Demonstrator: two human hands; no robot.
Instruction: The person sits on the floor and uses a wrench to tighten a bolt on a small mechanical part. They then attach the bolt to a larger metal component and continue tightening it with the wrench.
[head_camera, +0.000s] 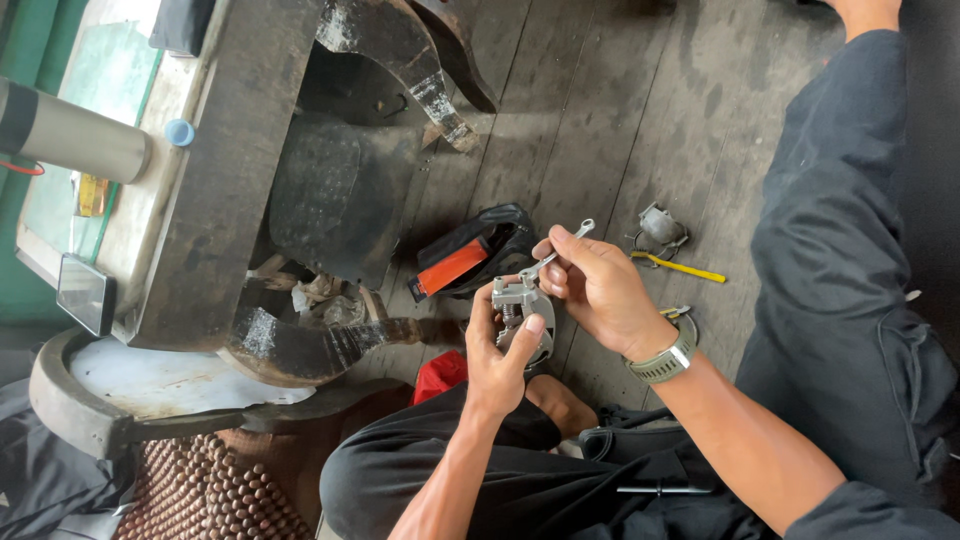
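Metal part (520, 305) sits gripped in the left hand (497, 355), above the floor (620, 120). The right hand (598, 288) pinches a small wrench (556, 252) on it. The part looks hard and heavy; hold its body.

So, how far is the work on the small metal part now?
Done: the metal part is off the floor, gripped in the left hand. In hand: the right hand holds a small wrench on its top. Left: another grey part and a yellow tool lie untouched on the wooden floor.
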